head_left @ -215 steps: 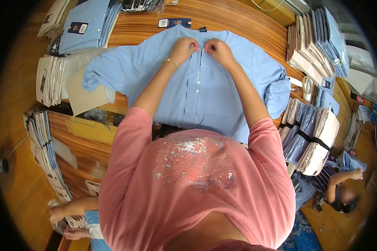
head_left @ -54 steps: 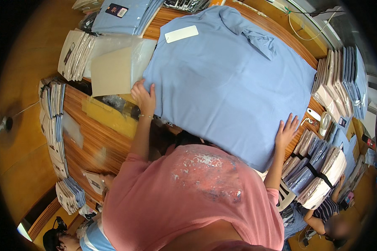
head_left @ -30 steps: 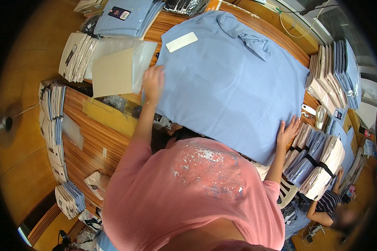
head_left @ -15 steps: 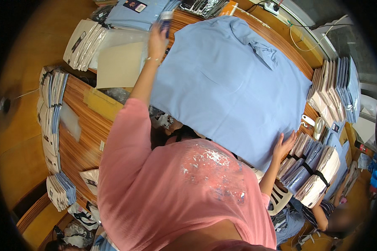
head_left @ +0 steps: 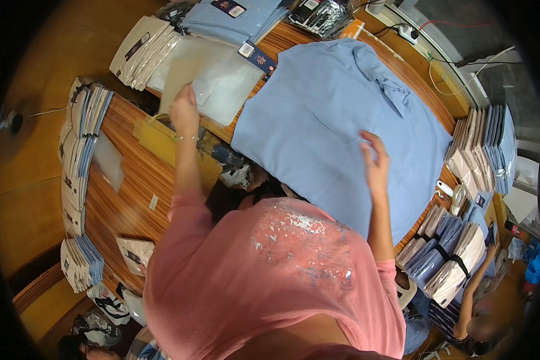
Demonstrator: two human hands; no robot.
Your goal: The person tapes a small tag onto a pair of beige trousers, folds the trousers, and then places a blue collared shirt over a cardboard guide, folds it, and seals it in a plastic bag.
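Across the wooden table, bare striped grain shows along the far side and at the left. On it a light blue shirt lies spread flat in front of the person, with one sleeve folded in over the body at the far right. To the right of the shirt sits a strapped bundle of cream and blue packed clothes, bound with black bands. At the far left is a stack of folded blue clothes; nearer, clear plastic bags lie flat, left of the shirt. Over their left part, a beige sheet of cardboard stands tilted and slightly blurred. The left hand grasps its edge, fingers bent around it. The right hand is over the shirt, its fingers loosely spread and holding nothing; whether they touch the cloth, I cannot tell. By the bags' far edge lies a dark blue tag.
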